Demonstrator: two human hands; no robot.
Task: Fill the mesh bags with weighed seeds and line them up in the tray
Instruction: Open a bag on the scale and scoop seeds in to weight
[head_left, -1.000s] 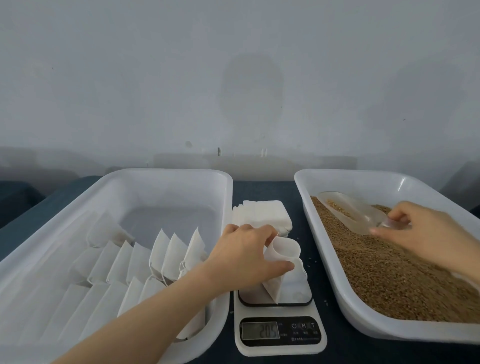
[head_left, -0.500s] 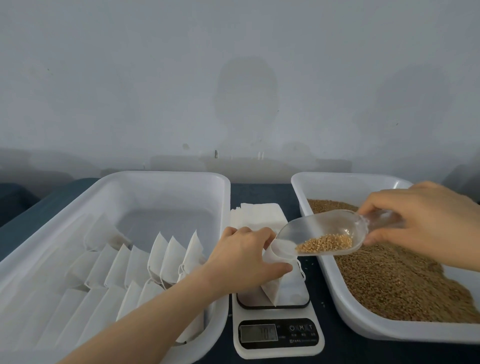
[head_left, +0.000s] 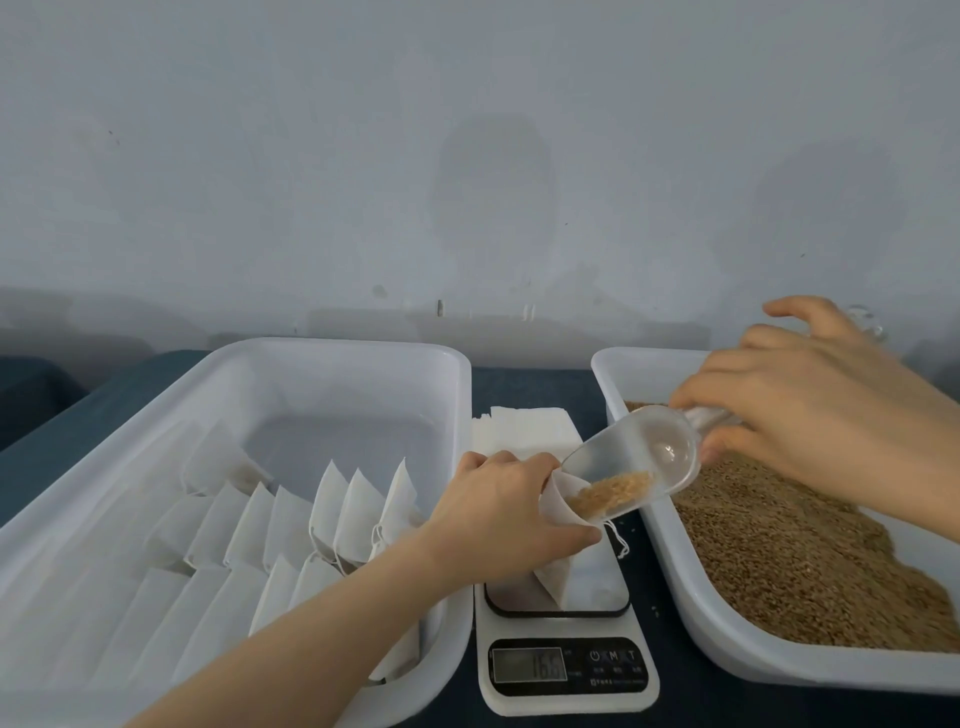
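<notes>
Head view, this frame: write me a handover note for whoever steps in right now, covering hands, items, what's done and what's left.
Left hand: holds a mesh bag open, standing on the scale.
Right hand: grips the clear scoop, tipped so the seeds slide into the bag's mouth.
Items: seed tray on the right, well stocked; stack of empty bags behind the scale; bag tray on the left.
Done: two rows of bags already lined up in the left tray.
Left: finish the pour, check the display (digits blurred), place the bag in the row, repeat with the stack.
</notes>
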